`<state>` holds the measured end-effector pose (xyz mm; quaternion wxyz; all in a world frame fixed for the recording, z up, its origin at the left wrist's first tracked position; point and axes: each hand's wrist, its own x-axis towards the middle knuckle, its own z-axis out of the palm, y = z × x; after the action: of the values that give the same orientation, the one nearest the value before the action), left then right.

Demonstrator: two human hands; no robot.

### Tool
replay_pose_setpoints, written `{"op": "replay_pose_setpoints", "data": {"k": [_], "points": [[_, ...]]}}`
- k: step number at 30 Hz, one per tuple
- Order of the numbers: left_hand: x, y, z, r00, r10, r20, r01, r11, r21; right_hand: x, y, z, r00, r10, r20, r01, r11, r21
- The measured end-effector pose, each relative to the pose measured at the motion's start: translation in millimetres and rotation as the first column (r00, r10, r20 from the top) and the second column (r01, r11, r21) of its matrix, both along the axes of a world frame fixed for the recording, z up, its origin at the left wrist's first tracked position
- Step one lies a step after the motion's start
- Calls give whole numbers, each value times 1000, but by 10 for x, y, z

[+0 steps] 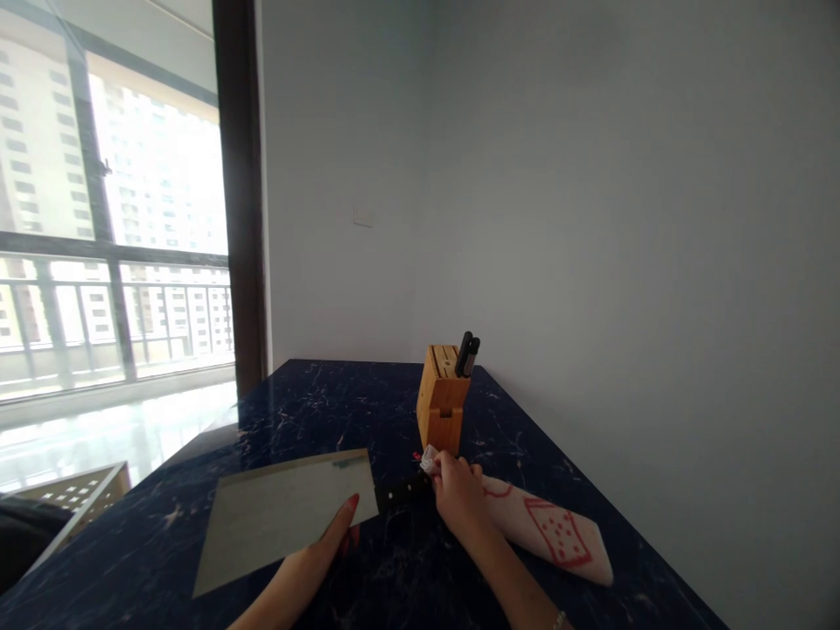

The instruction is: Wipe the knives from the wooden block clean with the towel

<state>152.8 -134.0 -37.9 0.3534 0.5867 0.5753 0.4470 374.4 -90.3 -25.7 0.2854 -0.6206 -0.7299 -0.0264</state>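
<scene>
A large cleaver lies flat on the dark blue marble table [315,402], its wide grey blade [276,516] pointing left and its black handle [402,493] to the right. My left hand [318,556] rests on the blade's near right corner with a finger stretched out along the steel. My right hand [459,500] is closed around a bunched end of a white cloth with red markings [557,534], held against the end of the handle. The rest of the cloth trails off to the right on the table.
A wooden knife block [441,404] with two black handles in it stands just behind my right hand, near the grey wall. A slatted wooden crate [79,494] sits low at the left, beyond the table's edge. A big window fills the left.
</scene>
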Motion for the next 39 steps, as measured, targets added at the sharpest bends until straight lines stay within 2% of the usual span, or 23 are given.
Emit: {"op": "replay_pose_setpoints", "data": {"k": [3, 6, 12, 18, 24, 29, 34, 39], "points": [[-6, 31, -18, 999, -22, -45, 23, 999, 25, -45, -29, 14, 1000, 7, -5, -7, 1000, -3], [6, 12, 6, 999, -34, -27, 34, 999, 11, -127, -94, 44, 999, 44, -21, -44, 998, 37], [77, -97, 154, 1000, -1, 25, 0, 1000, 30, -341, -295, 134, 958, 260, -121, -246, 962, 123], [100, 14, 131, 991, -78, 108, 71, 995, 69, -487, -476, 215, 896, 434, -97, -421, 897, 130], [76, 14, 130, 993, -48, 105, 40, 996, 79, -498, -532, 271, 903, 424, -72, -416, 903, 104], [43, -12, 98, 998, -4, 62, 1, 999, 51, -495, -481, 210, 912, 403, -73, -395, 913, 107], [40, -45, 106, 998, 42, 35, -43, 999, 9, -354, -259, 89, 967, 253, -44, -247, 963, 103], [39, -55, 110, 997, 39, 67, -37, 999, -31, -95, -62, 36, 990, 132, 45, -134, 989, 65]]}}
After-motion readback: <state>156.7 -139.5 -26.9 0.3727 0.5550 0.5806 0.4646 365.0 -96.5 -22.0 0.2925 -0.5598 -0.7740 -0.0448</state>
